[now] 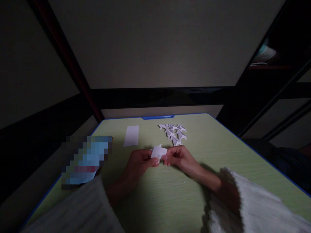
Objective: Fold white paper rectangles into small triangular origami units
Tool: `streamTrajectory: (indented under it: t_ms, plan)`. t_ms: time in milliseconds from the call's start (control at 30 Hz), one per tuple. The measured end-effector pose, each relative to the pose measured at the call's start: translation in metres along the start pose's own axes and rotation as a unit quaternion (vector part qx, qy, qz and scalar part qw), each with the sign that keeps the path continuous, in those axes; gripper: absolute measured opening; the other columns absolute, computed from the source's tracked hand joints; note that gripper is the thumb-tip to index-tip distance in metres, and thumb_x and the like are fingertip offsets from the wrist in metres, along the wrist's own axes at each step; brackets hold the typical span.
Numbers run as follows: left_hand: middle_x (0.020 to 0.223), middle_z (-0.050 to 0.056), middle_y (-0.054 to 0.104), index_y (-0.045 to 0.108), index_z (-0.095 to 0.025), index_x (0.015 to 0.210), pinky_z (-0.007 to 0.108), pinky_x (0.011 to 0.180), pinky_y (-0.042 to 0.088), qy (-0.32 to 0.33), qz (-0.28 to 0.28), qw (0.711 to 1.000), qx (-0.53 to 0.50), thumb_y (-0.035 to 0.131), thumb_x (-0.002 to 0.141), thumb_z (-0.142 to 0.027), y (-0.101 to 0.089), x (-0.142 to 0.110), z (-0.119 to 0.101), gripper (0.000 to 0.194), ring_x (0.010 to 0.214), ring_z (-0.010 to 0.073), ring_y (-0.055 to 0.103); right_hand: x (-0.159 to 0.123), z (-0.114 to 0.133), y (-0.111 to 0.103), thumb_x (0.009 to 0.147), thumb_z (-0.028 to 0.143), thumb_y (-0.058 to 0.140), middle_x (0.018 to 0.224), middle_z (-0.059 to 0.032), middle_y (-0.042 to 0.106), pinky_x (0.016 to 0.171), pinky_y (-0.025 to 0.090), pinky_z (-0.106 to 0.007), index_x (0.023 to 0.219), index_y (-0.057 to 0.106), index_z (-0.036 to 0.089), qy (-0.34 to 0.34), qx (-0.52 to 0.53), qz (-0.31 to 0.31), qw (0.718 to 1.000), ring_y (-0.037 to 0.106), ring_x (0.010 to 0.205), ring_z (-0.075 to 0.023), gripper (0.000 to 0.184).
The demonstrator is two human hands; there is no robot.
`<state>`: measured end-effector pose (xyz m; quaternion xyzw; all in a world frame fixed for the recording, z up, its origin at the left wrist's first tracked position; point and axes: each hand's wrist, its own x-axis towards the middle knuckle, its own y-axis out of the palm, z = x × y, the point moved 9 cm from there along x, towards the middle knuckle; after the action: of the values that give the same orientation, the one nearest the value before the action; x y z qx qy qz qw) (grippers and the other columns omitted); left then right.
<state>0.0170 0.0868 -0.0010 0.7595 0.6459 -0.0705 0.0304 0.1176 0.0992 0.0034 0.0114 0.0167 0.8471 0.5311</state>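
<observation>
Between my two hands, just above the table, is a small piece of folded white paper (158,151) with a flat face and pointed bits sticking out at its top and left. My left hand (141,161) pinches its left and lower edge between thumb and fingers. On the other side, my right hand (179,157) grips the right edge, thumb at the lower corner. Beyond my hands lies a cluster of several folded white paper figures (175,140) with pointed ends. A flat white paper sheet (131,136) rests to their left.
The light green table (218,155) has a blue rim and a blue handle strip (157,117) at its far edge. A blurred-out bluish item (89,160) lies at the left. Pale panels (157,45) rise behind the table, with a dark shelf at the right.
</observation>
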Motion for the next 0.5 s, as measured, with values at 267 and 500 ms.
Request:
streamTrajectory:
  t_ms: [267,500]
  plan:
    - [0.056,0.000,0.062,0.065,-0.011,0.064,0.021,0.053,0.038,0.002,0.010,1.000,0.001,0.061,0.056,-0.019,0.005,-0.002,-0.003,0.012,0.055,0.0129,0.053,-0.005,0.004,-0.005,0.063,0.028,0.059,0.043,0.0043,0.044,0.041,0.024,-0.019,0.046,0.046,0.014,-0.028,-0.075,-0.060,0.995,0.035,0.040,-0.0055,0.026]
    - [0.058,0.001,0.061,0.064,-0.011,0.068,0.024,0.057,0.044,-0.006,-0.009,1.000,0.014,0.060,0.060,-0.027,0.006,-0.001,0.004,0.019,0.058,0.0140,0.055,-0.011,0.011,0.001,0.066,0.024,0.053,0.047,0.0052,0.036,0.041,0.023,-0.019,0.048,0.039,0.016,-0.064,-0.107,-0.064,0.990,0.031,0.045,-0.0062,0.025]
